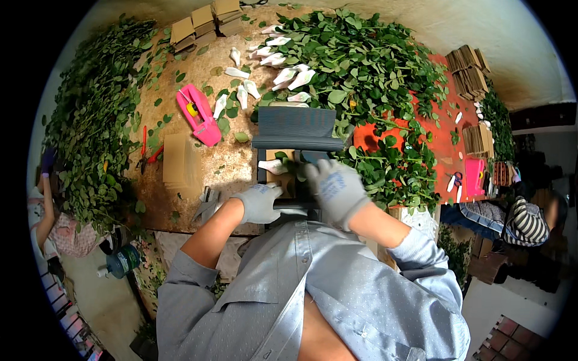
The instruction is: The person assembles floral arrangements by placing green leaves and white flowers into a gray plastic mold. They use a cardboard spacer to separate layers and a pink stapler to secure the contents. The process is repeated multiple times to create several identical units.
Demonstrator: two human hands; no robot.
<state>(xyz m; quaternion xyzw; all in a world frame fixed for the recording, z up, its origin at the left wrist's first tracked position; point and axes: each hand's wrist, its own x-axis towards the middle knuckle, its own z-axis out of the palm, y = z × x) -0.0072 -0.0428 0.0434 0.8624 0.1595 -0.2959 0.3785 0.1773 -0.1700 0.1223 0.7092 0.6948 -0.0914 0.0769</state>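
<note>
left hand (260, 203): gloved, grip curled on dark frame (288, 207) at desk (229, 162) edge | right hand (336, 188): gloved, grip closed around leafy sprig (288, 165) above frame | grey ribbed panel (297, 129) just behind

Pink tape dispenser (199, 114) beside cardboard stack (176, 159)

Bright, even light – soft shadows | sharp centre | fisheye bending – dark rim
</note>
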